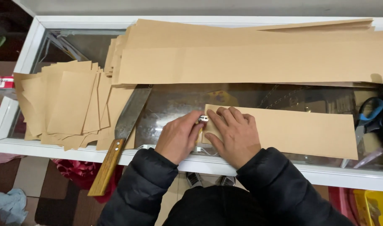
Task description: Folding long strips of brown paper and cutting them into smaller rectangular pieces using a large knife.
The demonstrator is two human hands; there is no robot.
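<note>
At the near edge of the glass tabletop (174, 100), the left hand (177, 136) pinches a small silvery metal piece (204, 119) against the left end of one long tan paper strip (292, 130); the right hand (235, 134) lies flat, pressing that end down. Left of them rests one wooden-handled knife (120, 138), its handle overhanging the white frame. Beyond lie two paper piles: cut sheets (65, 104) at left, long strips (250, 54) behind. Blue-handled scissors (369, 115) sit far right.
</note>
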